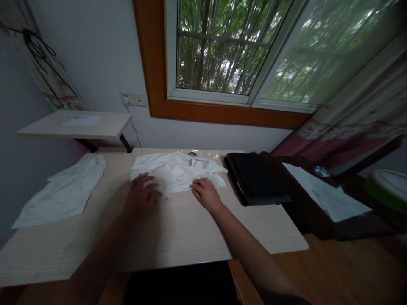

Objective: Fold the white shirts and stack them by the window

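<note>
A white cloth garment [181, 169] lies spread and wrinkled on the light wooden table, in front of me. At its left part is my left hand [141, 195], somewhat blurred, with the fingers apart and slightly bent. A loose corner of the fabric shows just beside those fingertips; whether they touch it I cannot tell. My right hand [205, 192] rests on the garment's near edge toward the right, palm down, its fingers stretched out over the fabric. Another white cloth [63, 190], laid out in a long shape, is on the table's left side.
A black folder-like case [257, 178] lies at the table's right edge. A small raised shelf [111, 123] holding a paper stands at back left. Behind the table [190, 237] are a wall socket [132, 99] and a window. Papers [324, 192] lie on dark furniture to the right.
</note>
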Available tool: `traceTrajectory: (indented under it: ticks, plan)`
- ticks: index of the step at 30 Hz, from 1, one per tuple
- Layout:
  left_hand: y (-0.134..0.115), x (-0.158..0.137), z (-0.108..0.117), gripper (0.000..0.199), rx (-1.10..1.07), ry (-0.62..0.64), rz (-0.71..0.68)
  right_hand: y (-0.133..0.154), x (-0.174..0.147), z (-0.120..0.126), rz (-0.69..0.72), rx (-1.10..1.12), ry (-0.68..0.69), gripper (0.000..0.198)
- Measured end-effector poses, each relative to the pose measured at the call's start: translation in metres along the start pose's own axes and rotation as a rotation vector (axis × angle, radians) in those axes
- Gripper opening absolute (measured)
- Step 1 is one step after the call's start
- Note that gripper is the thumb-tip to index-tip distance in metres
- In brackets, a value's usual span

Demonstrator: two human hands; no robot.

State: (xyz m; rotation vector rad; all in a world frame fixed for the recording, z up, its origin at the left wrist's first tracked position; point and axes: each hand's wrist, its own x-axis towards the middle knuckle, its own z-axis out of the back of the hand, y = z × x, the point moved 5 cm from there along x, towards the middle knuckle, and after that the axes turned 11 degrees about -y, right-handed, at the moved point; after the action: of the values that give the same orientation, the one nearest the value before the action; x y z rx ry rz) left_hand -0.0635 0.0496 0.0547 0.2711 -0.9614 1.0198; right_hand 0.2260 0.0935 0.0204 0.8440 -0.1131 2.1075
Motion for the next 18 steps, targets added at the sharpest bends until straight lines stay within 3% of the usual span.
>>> traceTrajectory:
  ticks: [2, 4, 8, 11, 18]
  plan:
    - [-0.02, -0.003, -0.004, 0.044, -0.004, 0.142, -0.148, 0.0, 0.0, 0.0, 0.008, -0.012, -0.004, 0.019]
    - [-0.03, -0.005, -0.011, 0.05, 0.022, 0.23, -0.197, 0.0, 0.0, 0.002, 0.011, 0.002, -0.028, 0.019]
    - [-0.024, -0.002, -0.023, 0.034, 0.069, 0.282, -0.104, -0.003, 0.0, 0.016, -0.043, 0.082, -0.14, 0.021]
    - [-0.011, 0.005, -0.022, 0.028, 0.026, 0.255, 0.061, -0.003, 0.003, 0.036, -0.12, 0.167, -0.226, 0.025]
    - [0.029, 0.024, 0.028, 0.025, -0.121, -0.142, 0.711, -0.007, 0.015, 0.101, -0.356, 0.261, -0.445, 0.025]
